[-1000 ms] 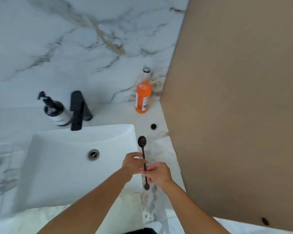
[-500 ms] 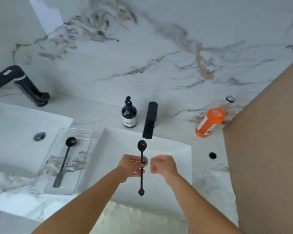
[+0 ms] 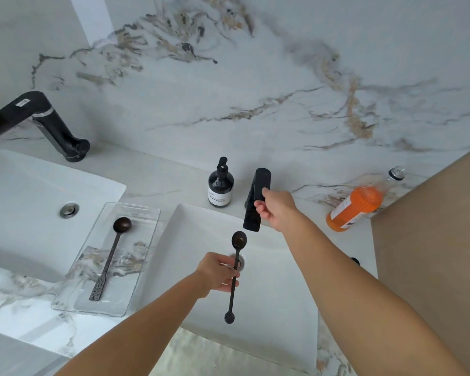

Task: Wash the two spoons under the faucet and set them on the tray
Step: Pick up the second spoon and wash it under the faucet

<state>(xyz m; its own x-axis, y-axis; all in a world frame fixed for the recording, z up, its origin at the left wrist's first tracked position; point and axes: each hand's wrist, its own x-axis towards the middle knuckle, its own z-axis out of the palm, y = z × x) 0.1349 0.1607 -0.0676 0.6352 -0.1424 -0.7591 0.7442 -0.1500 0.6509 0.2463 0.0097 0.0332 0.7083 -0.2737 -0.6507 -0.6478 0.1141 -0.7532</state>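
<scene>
My left hand (image 3: 217, 274) grips a thin black spoon (image 3: 235, 275) by the middle of its handle, holding it over the white sink basin (image 3: 280, 316), bowl end just below the spout. My right hand (image 3: 276, 210) rests on the black faucet (image 3: 255, 199), fingers wrapped over its lever from the right. No water is visible. A second dark spoon (image 3: 111, 253) lies lengthwise in the clear tray (image 3: 144, 270) on the counter to the left of the basin.
A dark soap pump bottle (image 3: 221, 185) stands left of the faucet. An orange bottle (image 3: 356, 206) stands at the back right beside a tan panel (image 3: 432, 253). A second basin (image 3: 25, 213) with its own black faucet (image 3: 38, 120) lies at the far left.
My right hand has let go of the spoon and moved up onto the faucet lever. The left hand keeps the spoon over the basin. The view has swung left, showing the tray.
</scene>
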